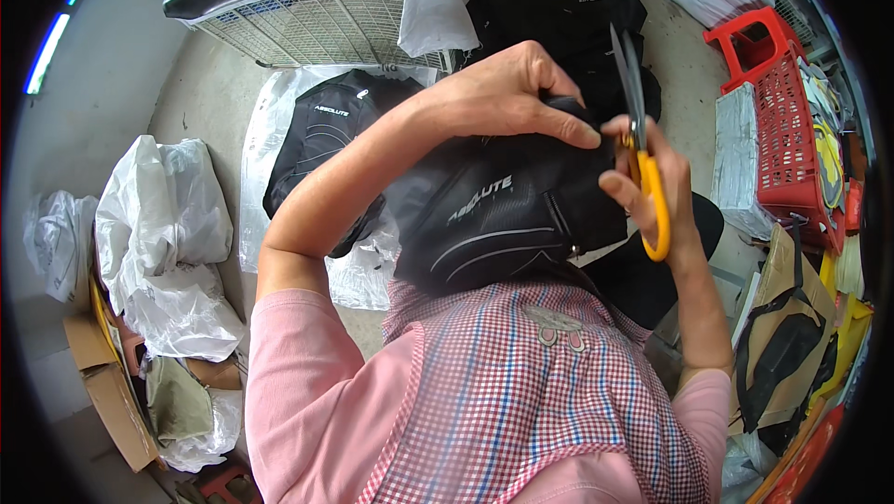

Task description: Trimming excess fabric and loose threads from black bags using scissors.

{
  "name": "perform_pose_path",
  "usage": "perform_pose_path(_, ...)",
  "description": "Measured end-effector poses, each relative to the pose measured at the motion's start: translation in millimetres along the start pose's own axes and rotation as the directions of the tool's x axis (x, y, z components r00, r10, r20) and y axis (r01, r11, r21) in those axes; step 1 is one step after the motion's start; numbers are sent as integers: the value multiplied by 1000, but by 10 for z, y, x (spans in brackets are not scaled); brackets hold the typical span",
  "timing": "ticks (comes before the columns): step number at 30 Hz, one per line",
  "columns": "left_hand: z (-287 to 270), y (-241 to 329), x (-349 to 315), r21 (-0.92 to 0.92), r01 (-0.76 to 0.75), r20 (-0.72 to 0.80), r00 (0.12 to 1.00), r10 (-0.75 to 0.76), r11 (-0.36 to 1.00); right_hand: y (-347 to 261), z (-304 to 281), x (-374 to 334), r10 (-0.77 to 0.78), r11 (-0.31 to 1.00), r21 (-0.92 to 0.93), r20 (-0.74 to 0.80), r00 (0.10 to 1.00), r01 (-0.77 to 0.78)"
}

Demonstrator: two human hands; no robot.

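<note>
A black backpack [507,211] with grey piping and a zipper lies across my lap. My left hand [531,99] reaches over its far end, thumb and fingers pinched on the black fabric there. Yellow-handled scissors [656,211] are in my right hand [666,173], blades pointing up and away from me. The right fingertips are close to the left thumb at the bag's edge; whether they also touch the fabric I cannot tell. A second black backpack [321,122] lies on clear plastic sheeting [256,169] on the floor to the left.
Ahead stands a wire mesh crate [307,29] with a white plastic bag [433,10] hanging on it. More black bags [559,1] lie beyond my hands. White plastic bags [163,224] and cardboard [112,392] are at left. A red basket [782,131] and red stool [752,38] stand at right.
</note>
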State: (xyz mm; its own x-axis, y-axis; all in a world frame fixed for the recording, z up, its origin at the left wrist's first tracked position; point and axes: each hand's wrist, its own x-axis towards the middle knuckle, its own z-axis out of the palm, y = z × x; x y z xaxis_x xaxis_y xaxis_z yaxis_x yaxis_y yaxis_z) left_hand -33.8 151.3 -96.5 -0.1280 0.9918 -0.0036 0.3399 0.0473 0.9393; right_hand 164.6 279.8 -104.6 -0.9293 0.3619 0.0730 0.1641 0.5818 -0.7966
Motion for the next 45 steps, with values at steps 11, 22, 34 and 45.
perform_pose_path(11, -202, -713, -782, 8, -321, -836, 517, 182, 947, -322, -85, 613, 421, 650, 752, -231, 877, -114)
perform_pose_path(22, 671, -929, -1271, -495, -493, -745, 665, -58, 715, -265, 167, 681, 455, 293, 955, -187, 871, 52)
perform_pose_path(34, 971, -1170, -1071, -327, 46, -738, 611, -286, 944, -49, 348, 572, 552, 264, 964, -177, 815, 30)
perform_pose_path(45, -349, -842, -2120, -404, 19, -680, 663, -314, 914, 571, 699, -118, 551, 3, 999, 33, 834, -41)
